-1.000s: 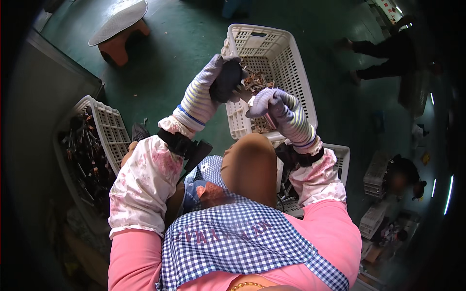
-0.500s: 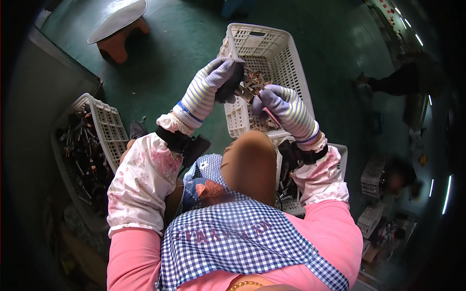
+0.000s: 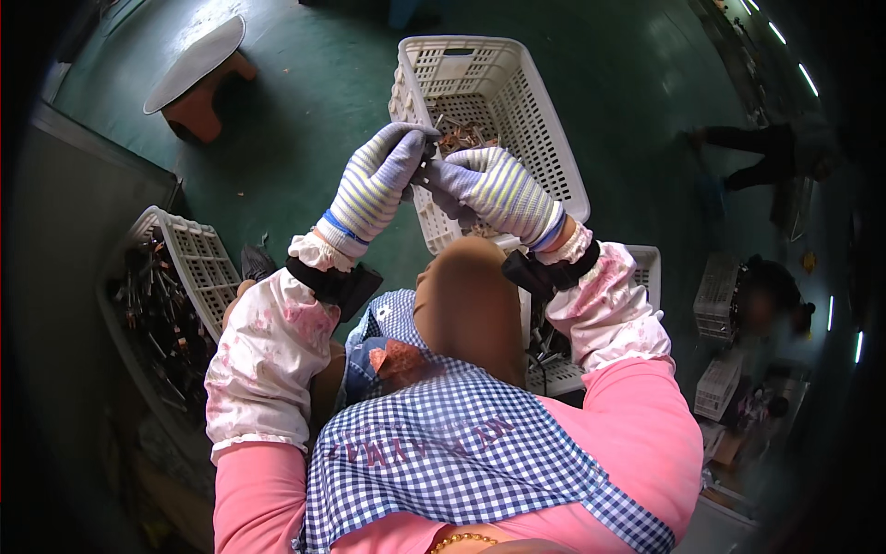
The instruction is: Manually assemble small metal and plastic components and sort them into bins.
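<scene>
My left hand, in a striped glove with a dark palm, has its fingers closed at a small dark piece. Its kind does not show. Close against it, my right hand is closed too, knuckles up; its fingers hide whatever they grip. Both hands meet above the near left side of a white plastic basket. Small coppery and silvery metal parts lie inside that basket, partly covered by my hands.
At my left stands another white basket full of dark long parts. A third basket sits beside my right knee, under my forearm. A grey-topped stool is at the far left. Another person is at the far right.
Both hands have shifted left and drawn together. The metal piece between them and the reddish strip under my right hand, visible before, are now covered. My right hand has turned knuckles up.
</scene>
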{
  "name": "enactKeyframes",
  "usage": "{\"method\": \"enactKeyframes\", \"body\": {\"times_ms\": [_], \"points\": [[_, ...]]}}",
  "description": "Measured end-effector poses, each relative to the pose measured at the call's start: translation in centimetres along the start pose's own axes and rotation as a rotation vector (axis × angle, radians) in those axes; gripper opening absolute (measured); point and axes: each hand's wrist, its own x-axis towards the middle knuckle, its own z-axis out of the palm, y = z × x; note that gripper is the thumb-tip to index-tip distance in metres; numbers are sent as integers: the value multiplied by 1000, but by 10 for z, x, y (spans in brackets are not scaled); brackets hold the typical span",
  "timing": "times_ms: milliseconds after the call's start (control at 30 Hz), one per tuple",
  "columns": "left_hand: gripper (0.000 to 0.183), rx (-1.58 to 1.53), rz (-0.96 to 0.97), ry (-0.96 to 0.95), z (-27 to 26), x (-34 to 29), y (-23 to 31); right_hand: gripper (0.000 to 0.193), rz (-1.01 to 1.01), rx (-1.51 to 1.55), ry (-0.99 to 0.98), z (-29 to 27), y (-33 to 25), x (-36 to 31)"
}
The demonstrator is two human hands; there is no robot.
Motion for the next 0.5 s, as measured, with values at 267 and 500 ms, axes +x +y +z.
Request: {"method": "enactKeyframes", "body": {"times_ms": [267, 500], "points": [[48, -187, -55, 85, -7, 14, -2, 28, -99, 197, 99, -7, 12, -15], [51, -359, -87, 75, -24, 21, -3, 35, -249, 146, 684, -147, 71, -111]]}}
